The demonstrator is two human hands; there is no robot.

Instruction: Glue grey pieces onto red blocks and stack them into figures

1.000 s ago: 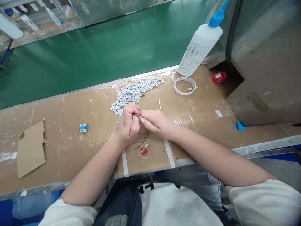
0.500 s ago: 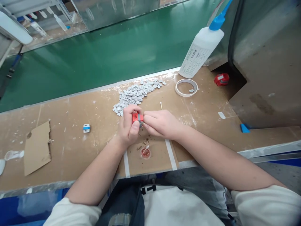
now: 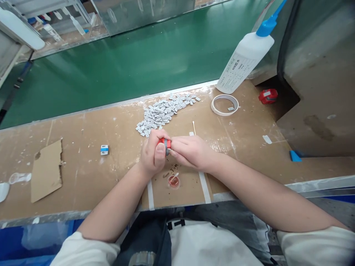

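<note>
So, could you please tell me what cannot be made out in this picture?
- Head view: the small red part is mostly covered by the left hand and right hand.
- Print on the grey pieces: too small.
- Glue bottle label: too small; its nozzle is cut by the top edge.

Short white sleeves on both arms, forearms bare. The left hand [image 3: 152, 155] and right hand [image 3: 190, 150] are ungloved, no rings or watch showing. Down the front runs a dark apron over a white top with black lettering, partly hidden.
</note>
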